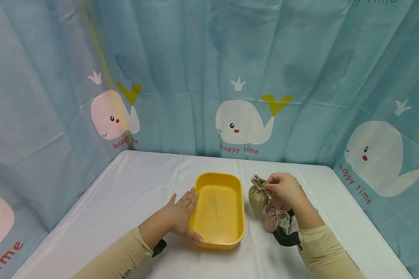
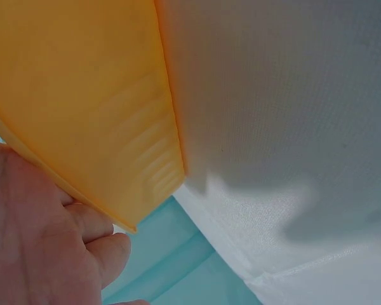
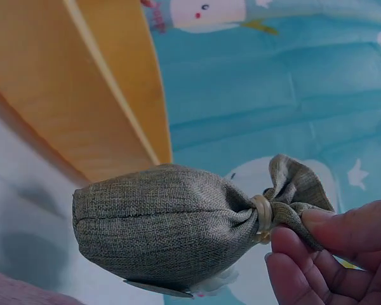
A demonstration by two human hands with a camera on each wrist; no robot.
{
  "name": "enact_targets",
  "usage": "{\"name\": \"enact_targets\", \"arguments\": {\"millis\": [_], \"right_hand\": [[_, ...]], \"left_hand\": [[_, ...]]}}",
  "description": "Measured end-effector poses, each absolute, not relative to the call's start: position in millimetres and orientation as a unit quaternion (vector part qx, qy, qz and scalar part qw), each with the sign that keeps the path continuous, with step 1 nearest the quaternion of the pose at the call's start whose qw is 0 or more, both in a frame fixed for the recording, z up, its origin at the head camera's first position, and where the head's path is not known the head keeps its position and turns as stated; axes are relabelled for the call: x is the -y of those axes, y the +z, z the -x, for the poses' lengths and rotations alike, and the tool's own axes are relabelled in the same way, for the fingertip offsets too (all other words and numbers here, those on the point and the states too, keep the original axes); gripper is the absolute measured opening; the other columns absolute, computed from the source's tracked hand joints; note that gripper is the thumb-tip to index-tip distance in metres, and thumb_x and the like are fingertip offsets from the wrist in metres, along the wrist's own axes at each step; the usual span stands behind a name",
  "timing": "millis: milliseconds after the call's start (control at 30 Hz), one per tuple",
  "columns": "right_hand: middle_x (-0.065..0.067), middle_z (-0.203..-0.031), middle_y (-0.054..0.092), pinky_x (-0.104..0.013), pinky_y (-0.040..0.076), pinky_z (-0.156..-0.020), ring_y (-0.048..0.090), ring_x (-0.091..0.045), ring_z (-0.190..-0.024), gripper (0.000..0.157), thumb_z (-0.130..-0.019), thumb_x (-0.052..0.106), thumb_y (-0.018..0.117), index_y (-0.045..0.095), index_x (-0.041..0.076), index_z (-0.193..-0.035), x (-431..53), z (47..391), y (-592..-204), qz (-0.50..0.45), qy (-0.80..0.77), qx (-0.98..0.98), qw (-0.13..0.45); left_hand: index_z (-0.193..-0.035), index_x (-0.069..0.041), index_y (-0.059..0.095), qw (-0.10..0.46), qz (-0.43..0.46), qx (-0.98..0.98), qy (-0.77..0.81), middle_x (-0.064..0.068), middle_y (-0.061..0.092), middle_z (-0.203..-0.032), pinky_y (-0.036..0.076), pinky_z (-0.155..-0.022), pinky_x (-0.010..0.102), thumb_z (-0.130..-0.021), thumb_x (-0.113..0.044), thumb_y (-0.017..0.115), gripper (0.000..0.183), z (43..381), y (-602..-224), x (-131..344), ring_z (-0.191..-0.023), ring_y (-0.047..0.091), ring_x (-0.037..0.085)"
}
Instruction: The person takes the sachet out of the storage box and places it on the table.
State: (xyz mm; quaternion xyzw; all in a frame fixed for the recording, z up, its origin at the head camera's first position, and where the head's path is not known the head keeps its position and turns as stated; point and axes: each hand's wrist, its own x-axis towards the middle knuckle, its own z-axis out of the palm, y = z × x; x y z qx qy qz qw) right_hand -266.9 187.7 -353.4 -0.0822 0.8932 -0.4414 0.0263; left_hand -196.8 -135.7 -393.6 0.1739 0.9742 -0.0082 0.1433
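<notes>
A yellow rectangular tray (image 1: 220, 223) stands on the white-covered table. My left hand (image 1: 177, 217) lies spread along its left side, straight fingers on the rim; in the left wrist view those fingers meet the edge of the tray's outer wall. With thumb and fingertips, my right hand (image 1: 288, 190) pinches the gathered neck of a grey-green fabric pouch (image 3: 165, 225), tied with a pale cord. The pouch hangs beside the tray's right rim, its body downward. Beneath my right hand lies a pink pouch (image 1: 271, 221) with a white flower, and further pouches are partly hidden there.
A white cloth (image 1: 125, 193) covers the table. Blue curtains (image 1: 181, 77) printed with whales stand behind and at both sides. Black straps sit at both wrists.
</notes>
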Motion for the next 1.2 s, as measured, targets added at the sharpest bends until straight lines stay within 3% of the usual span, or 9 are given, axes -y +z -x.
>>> {"name": "enact_targets", "arguments": {"millis": [367,700,1200], "right_hand": [[-0.007,-0.066,0.063,-0.029,0.042,-0.047,0.056,-0.017,-0.056,0.013,-0.085,0.008,0.062,0.063,0.002,-0.074,-188.5,264.1,-373.9,0.044,-0.404,-0.912,0.051],[-0.006,-0.067,0.063,-0.028,0.047,-0.052,0.058,-0.016,-0.060,0.013,-0.085,0.006,0.061,0.062,0.002,-0.072,-194.6,263.3,-381.8,0.036,-0.380,-0.923,0.056],[-0.004,-0.058,0.060,-0.028,0.046,-0.050,0.055,-0.014,-0.052,0.018,-0.083,0.011,0.059,0.062,0.002,-0.068,-202.8,263.2,-372.0,0.059,-0.323,-0.943,0.059]], "left_hand": [[-0.147,-0.007,0.007,0.144,-0.173,-0.974,-0.004,0.011,-0.005,-0.153,0.006,-0.107,0.056,-0.041,-0.093,0.043,0.142,196.3,-397.5,137.4,-0.140,0.004,0.026],[-0.147,-0.006,0.007,0.143,-0.172,-0.975,0.001,0.012,-0.005,-0.153,0.005,-0.107,0.057,-0.041,-0.093,0.043,0.142,195.6,-399.7,138.2,-0.140,0.004,0.027],[-0.147,-0.006,0.006,0.139,-0.175,-0.975,-0.008,0.012,-0.006,-0.153,0.005,-0.107,0.056,-0.042,-0.093,0.041,0.141,197.6,-399.5,137.8,-0.140,0.002,0.026]]}}
